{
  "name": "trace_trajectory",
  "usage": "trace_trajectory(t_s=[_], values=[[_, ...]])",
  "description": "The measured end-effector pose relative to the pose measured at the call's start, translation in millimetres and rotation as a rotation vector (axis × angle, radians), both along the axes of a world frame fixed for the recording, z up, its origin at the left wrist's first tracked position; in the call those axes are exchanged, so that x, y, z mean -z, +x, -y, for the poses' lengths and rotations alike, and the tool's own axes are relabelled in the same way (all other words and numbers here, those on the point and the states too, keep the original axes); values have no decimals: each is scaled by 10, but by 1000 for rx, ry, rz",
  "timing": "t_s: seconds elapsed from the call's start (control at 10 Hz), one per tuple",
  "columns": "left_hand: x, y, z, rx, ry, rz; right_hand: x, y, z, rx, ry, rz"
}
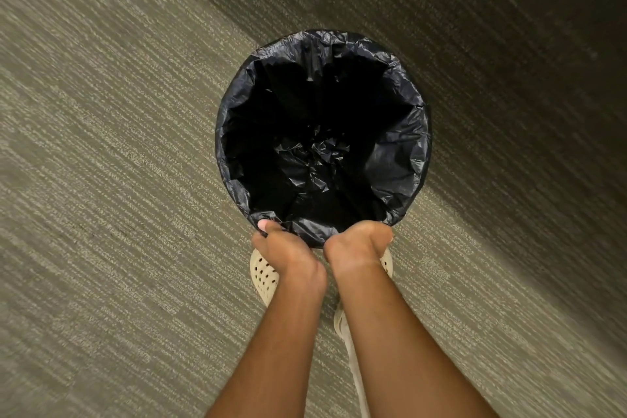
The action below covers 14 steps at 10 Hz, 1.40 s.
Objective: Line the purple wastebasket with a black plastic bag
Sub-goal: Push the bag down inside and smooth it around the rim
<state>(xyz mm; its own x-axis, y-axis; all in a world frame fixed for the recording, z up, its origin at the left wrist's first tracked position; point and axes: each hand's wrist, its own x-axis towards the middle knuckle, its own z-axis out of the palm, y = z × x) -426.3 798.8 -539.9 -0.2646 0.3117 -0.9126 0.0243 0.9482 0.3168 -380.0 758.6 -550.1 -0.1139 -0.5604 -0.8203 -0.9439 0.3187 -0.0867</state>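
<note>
Seen from the head camera, a black bag (322, 136) is spread inside a round wastebasket on grey carpet (101, 146), its edge folded over the whole rim. The near edge is grasped by both grips: the left hand (281, 248) and right hand (356, 244) are clenched on the bag, side by side. Pale perforated shoes (263, 276) are seen just beneath them.
</note>
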Motion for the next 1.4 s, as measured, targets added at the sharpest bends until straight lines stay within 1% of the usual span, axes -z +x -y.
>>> trace_trajectory(t_s=[0.1,0.2,0.3,0.4,0.5,0.6,0.7,0.8,0.9,1.0,1.1,1.2,1.3,1.4], values=[[-64,-36,20,42,83,22,51,27,4,220,-1,93],[-155,-91,-13,89,97,62,-56,-19,92,188,122,220],[-199,-117,-186,153,165,-77,-229,109,206,249,169,447],[-270,13,-587,396,484,-305,-421,489,329,-660,-379,311],[-258,314,-1034,868,838,-371,-333,1016,304,-774,-274,844],[-132,689,-1405,1240,947,-387,-289,1542,22,-1230,-248,857],[0,892,-1581,1280,813,-400,-131,1840,-106,-1465,-177,659],[57,873,-1587,1265,785,-438,-99,1882,-132,-1511,-219,520],[75,835,-1591,1252,785,-444,-110,1874,-150,-1498,-247,502],[40,845,-1623,1251,776,-397,-140,1900,-144,-1488,-205,500],[-80,745,-1663,1245,783,-335,-217,1853,15,-1452,-177,571],[-253,485,-1606,1243,706,-285,-270,1632,340,-1291,-192,569],[-351,263,-1483,1259,596,-271,-334,1322,575,-1205,-133,528],[-331,215,-1486,1248,562,-310,-378,1136,626,-1216,-141,486]])
